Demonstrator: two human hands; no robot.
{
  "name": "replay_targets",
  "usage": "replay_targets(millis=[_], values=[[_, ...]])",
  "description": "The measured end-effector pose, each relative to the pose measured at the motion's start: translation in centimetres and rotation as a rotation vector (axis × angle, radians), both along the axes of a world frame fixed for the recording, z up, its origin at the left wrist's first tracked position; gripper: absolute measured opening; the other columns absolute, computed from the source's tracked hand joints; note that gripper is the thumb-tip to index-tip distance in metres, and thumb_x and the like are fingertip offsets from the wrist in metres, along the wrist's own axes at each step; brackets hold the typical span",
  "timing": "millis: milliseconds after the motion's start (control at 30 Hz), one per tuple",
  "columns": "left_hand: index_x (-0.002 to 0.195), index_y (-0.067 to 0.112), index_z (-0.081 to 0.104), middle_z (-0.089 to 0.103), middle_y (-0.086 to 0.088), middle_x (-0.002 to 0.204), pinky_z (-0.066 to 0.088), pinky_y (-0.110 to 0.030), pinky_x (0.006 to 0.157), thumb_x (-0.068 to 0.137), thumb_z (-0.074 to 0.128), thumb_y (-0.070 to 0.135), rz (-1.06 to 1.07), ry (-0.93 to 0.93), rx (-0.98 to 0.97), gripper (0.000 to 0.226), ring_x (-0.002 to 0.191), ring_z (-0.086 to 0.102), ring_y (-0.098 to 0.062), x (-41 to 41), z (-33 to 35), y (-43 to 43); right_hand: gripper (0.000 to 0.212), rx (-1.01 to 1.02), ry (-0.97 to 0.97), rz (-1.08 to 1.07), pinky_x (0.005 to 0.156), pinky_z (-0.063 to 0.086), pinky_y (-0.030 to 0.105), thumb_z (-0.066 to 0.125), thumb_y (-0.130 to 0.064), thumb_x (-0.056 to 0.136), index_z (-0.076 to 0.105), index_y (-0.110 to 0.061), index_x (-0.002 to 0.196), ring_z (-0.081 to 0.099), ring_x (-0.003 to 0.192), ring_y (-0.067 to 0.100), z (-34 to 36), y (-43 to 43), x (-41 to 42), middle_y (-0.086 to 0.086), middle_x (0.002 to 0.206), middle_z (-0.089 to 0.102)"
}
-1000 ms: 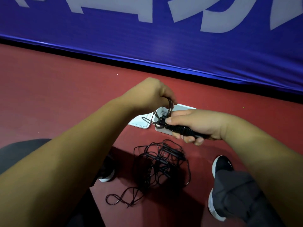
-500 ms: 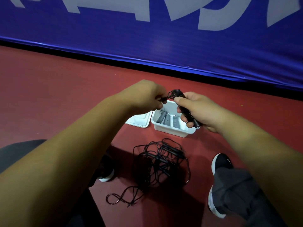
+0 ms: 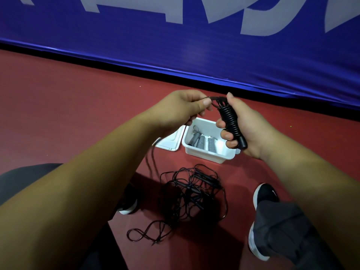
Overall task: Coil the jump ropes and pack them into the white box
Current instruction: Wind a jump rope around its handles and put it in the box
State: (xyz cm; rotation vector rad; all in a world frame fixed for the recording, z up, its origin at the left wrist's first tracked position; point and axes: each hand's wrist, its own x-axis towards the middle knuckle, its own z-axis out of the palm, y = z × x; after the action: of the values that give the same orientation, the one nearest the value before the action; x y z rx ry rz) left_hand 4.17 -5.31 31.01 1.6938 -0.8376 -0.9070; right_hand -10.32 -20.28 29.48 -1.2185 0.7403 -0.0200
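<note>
My right hand [image 3: 245,129] grips a black jump rope [image 3: 230,121], its cord wound tightly round the handles into a bundle that stands nearly upright. My left hand [image 3: 187,108] pinches the loose cord end at the bundle's top. Both hands hover above the white box [image 3: 206,154] on the red floor, which holds several grey coiled ropes [image 3: 202,142]. A tangled pile of black jump ropes [image 3: 191,193] lies on the floor below the box, between my feet.
The box's white lid [image 3: 171,141] lies flat to the left of the box. A blue banner [image 3: 194,45] runs along the back of the red floor. My black shoes [image 3: 265,195] and grey trouser legs flank the tangled pile.
Both hands have risen and moved away from me. The bundle has swung from lying sideways to nearly upright, uncovering the box. My left hand now pinches the cord end at the top.
</note>
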Motion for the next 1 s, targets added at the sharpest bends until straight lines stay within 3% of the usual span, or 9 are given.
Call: replay_targets(millis=[133, 300, 433, 600, 667, 733, 800, 900, 1000], values=[[0.106, 0.019, 0.080, 0.060, 0.004, 0.083, 0.037, -0.026, 0.065, 0.110, 0.052, 0.029, -0.029, 0.110, -0.105, 0.030, 0.068, 0.042, -0.010, 0.5, 0.2, 0.0, 0.065, -0.001, -0.011, 0.005, 0.041, 0.026, 0.020, 0.052, -0.068, 0.101, 0.060, -0.018, 0.143, 0.040, 0.048, 0.014, 0.1, -0.8, 0.0, -0.002, 0.072, 0.055], [0.111, 0.025, 0.080, 0.078, 0.008, 0.093, 0.048, -0.022, 0.079, 0.102, 0.068, 0.016, -0.244, -0.264, 0.121, 0.018, 0.083, 0.063, -0.003, 1.1, 0.5, 0.8, 0.038, -0.012, -0.004, 0.033, 0.042, 0.022, 0.020, 0.055, -0.062, 0.102, 0.057, -0.025, 0.110, 0.038, 0.047, 0.014, 1.1, -1.2, -0.3, 0.000, 0.074, 0.055], [0.110, 0.035, 0.083, 0.080, 0.013, 0.092, 0.054, -0.031, 0.087, 0.086, 0.084, 0.023, -0.166, -0.476, 0.278, 0.026, 0.092, 0.073, -0.006, 1.5, -0.4, 0.6, 0.041, -0.072, 0.019, 0.160, 0.041, 0.023, 0.020, 0.057, -0.060, 0.101, 0.060, -0.020, 0.106, 0.037, 0.046, 0.015, 1.4, -0.8, -0.8, 0.003, 0.075, 0.054], [0.093, 0.033, 0.085, 0.078, 0.016, 0.080, 0.048, -0.020, 0.071, 0.079, 0.089, 0.035, -0.179, -0.590, 0.333, 0.015, 0.076, 0.067, 0.006, 1.4, -1.1, 0.2, 0.047, -0.030, 0.045, 0.307, 0.040, 0.025, 0.018, 0.055, -0.058, 0.102, 0.065, -0.012, 0.102, 0.034, 0.043, 0.014, 1.9, -0.5, -1.2, 0.003, 0.072, 0.050], [0.079, 0.035, 0.081, 0.070, 0.023, 0.064, 0.042, -0.016, 0.061, 0.082, 0.088, 0.030, -0.169, -0.582, 0.298, 0.009, 0.062, 0.062, 0.009, 1.2, -1.0, 0.1, 0.045, 0.005, 0.067, 0.363, 0.038, 0.025, 0.017, 0.053, -0.056, 0.103, 0.063, -0.012, 0.101, 0.033, 0.041, 0.012, 2.0, -0.3, -1.4, 0.003, 0.071, 0.048], [0.078, 0.036, 0.078, 0.059, 0.025, 0.050, 0.033, -0.008, 0.051, 0.085, 0.085, 0.024, -0.145, -0.593, 0.277, 0.016, 0.050, 0.053, 0.010, 1.0, -0.8, 0.0, 0.044, 0.070, 0.091, 0.413, 0.037, 0.026, 0.016, 0.052, -0.056, 0.103, 0.061, -0.013, 0.099, 0.033, 0.039, 0.011, 2.0, 0.0, -1.5, 0.002, 0.070, 0.046], [0.082, 0.028, 0.082, 0.055, 0.020, 0.048, 0.032, -0.010, 0.049, 0.088, 0.081, 0.019, -0.129, -0.631, 0.277, 0.011, 0.048, 0.049, 0.007, 0.8, -0.7, -0.2, 0.045, 0.140, 0.109, 0.469, 0.036, 0.026, 0.016, 0.050, -0.056, 0.104, 0.061, -0.012, 0.099, 0.032, 0.038, 0.010, 2.0, 0.3, -1.6, 0.002, 0.069, 0.044], [0.088, 0.023, 0.084, 0.067, 0.011, 0.061, 0.051, -0.026, 0.056, 0.087, 0.071, 0.009, -0.112, -0.645, 0.267, 0.020, 0.053, 0.059, 0.000, 0.5, -0.7, -0.3, 0.049, 0.213, 0.125, 0.572, 0.035, 0.025, 0.016, 0.050, -0.056, 0.100, 0.066, -0.010, 0.100, 0.033, 0.036, 0.008, 1.9, 0.4, -2.0, 0.003, 0.068, 0.044], [0.089, 0.022, 0.083, 0.073, 0.008, 0.072, 0.060, -0.024, 0.060, 0.087, 0.068, 0.005, -0.174, -0.611, 0.215, 0.022, 0.060, 0.069, -0.003, 0.0, -0.1, -0.1, 0.056, 0.231, 0.131, 0.689, 0.035, 0.028, 0.017, 0.049, -0.055, 0.100, 0.075, -0.008, 0.118, 0.035, 0.035, 0.009, 2.0, 0.5, -2.4, 0.007, 0.069, 0.047]])
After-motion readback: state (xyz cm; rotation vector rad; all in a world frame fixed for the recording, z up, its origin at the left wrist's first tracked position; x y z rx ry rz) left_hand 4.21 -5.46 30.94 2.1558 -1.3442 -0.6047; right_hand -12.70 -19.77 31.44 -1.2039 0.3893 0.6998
